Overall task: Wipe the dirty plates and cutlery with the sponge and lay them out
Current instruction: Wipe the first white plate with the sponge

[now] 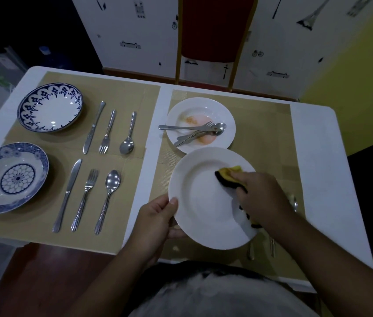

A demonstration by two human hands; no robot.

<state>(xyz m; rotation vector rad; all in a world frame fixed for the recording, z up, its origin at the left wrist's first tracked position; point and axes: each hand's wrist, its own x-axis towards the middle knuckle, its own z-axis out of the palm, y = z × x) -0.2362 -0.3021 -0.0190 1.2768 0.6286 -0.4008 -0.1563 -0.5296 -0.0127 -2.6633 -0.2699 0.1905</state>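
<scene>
- My left hand [158, 218] pinches the white plate's [203, 202] rim, lifted above the placemat [272, 133].
- My right hand [258, 193] grips the yellow sponge [227, 176], pressed on it.
- I should sweep the whole face, steadying the rim.

Left hand [155, 221] grips white plate [203, 202] rim; right hand [261, 195] presses yellow sponge [229, 176] on it; cutlery beneath, blurred.

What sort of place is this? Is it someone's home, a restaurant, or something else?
Probably a dining room, home or staged: a white table with woven placemats, laid places of patterned plates beside knife, fork and spoon, and a red-backed chair at the far side.
</scene>
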